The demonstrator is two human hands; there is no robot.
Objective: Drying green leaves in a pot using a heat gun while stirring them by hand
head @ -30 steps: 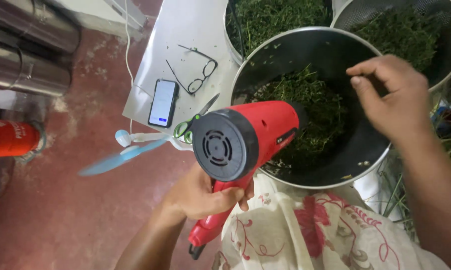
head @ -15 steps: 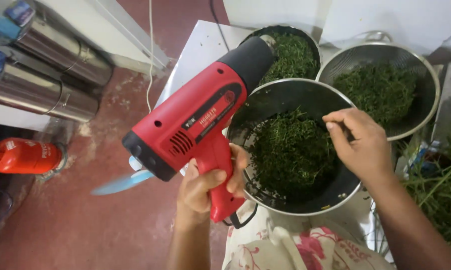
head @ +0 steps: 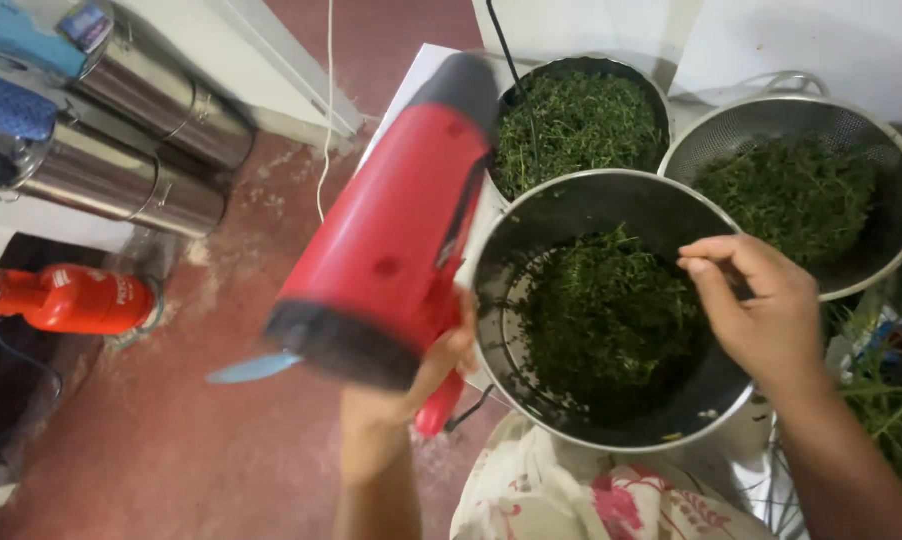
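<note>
A red heat gun [head: 391,240] is being gripped by the left hand [head: 401,400], fingers clamped round its handle at the lower end; the body is blurred and is being held tilted, dark nozzle end toward the top of the view, just beside the front bowl's left rim. The right hand [head: 761,310] is being held over the large steel bowl [head: 531,230], fingers drawn together w/ tips curled down toward the chopped green herbs [head: 601,320] inside; whether herbs are being pinched can't be told. Two more containers of greens are being kept behind on the white surface [head: 411,90]: a dark round bowl [head: 571,110] at centre top & a mesh colander [head: 801,190] at right, its rim touching the front bowl. A floral cloth [head: 591,490] is lying at the bottom edge. On the reddish floor [head: 171,440] at left, a red gas cylinder [head: 71,298] is lying near steel canisters [head: 121,170].
</note>
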